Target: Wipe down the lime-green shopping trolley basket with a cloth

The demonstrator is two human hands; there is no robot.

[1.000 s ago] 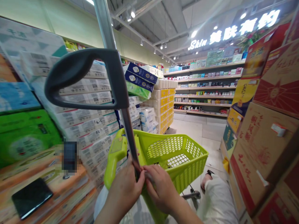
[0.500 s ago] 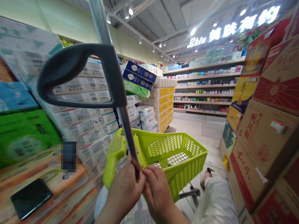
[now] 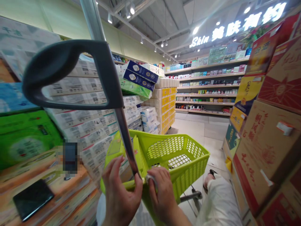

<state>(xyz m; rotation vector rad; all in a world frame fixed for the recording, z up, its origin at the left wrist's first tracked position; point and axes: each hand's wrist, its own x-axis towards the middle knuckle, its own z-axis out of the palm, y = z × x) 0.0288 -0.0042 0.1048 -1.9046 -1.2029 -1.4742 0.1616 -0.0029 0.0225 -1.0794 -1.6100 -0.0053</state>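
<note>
A metal pole with a dark grey loop handle slants down in front of me, its lower part passing behind my fingers. My left hand is beside the pole's lower part with its fingers spread; its thumb is close to the metal, and I cannot tell whether it touches. Closed around a small crumpled white cloth or tissue, my right hand is just right of the pole. Beyond both hands stands a lime-green shopping cart with a basket of perforated plastic.
Stacked tissue packs rise on the left. A black flat device lies on orange packs nearby. Cardboard cartons line the right side. A trousered leg is beside the cart. Stocked shelves stand across the tiled floor.
My left hand has opened away from the pole, its fingers spreading leftward. White material now shows in my right hand. The pole and loop handle have shifted slightly left in view.
</note>
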